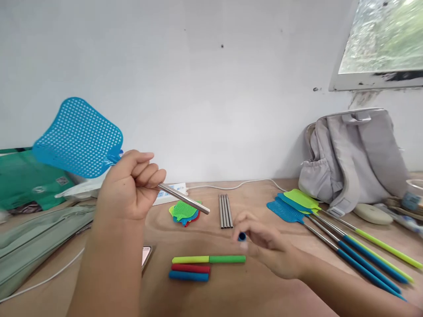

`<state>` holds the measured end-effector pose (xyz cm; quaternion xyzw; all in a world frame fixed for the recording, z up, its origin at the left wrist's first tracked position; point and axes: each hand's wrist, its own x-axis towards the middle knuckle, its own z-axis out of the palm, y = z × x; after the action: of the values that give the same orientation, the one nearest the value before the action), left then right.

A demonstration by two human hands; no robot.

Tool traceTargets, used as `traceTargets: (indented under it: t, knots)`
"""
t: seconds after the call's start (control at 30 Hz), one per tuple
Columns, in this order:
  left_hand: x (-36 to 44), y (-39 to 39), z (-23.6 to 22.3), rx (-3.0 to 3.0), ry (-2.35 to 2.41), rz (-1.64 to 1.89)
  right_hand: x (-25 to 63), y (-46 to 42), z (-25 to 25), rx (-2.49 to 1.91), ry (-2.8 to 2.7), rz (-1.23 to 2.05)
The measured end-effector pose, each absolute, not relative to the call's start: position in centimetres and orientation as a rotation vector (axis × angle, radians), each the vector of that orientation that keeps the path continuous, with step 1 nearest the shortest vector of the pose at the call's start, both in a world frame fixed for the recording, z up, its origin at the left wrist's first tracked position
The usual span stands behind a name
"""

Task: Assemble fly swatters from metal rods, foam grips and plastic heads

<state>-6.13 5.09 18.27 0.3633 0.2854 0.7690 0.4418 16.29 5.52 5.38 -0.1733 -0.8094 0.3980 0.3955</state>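
My left hand (132, 185) is closed round the metal shaft (185, 199) of a fly swatter, whose blue perforated head (81, 136) sticks up to the left. The shaft's bare end points right and down, toward my other hand. Between the fingers of my right hand (261, 242) is a blue handle sleeve (242, 237), its dark open end facing me; most of it is hidden. A gap separates shaft and sleeve. Below lie a yellow sleeve (191, 259), a green sleeve (228, 259), a red sleeve (191, 268) and another blue sleeve (189, 276).
Several metal rods (225, 211) lie side by side mid-table, right of a stack of loose swatter heads (185, 212). Complete fly swatters (363, 259) fan out at right before a grey backpack (360, 158). A power strip (172, 193), phone (146, 255) and green bag (29, 180) are left.
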Motion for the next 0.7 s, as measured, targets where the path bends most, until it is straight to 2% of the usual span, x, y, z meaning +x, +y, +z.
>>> traceTargets:
  t: [0.2,0.33,0.7]
  knots:
    - [-5.5,5.0,18.1,1.000,0.682,1.856,17.9,4.9,-0.3,-0.505,-1.894,1.112]
    - [-5.8,5.0,18.2,0.998,0.681,1.861,18.3,5.1,-1.8,-0.599,-1.916,1.166]
    - [-6.4,5.2,18.1,1.026,0.675,1.863,17.5,4.6,-1.6,-0.775,-2.309,0.729]
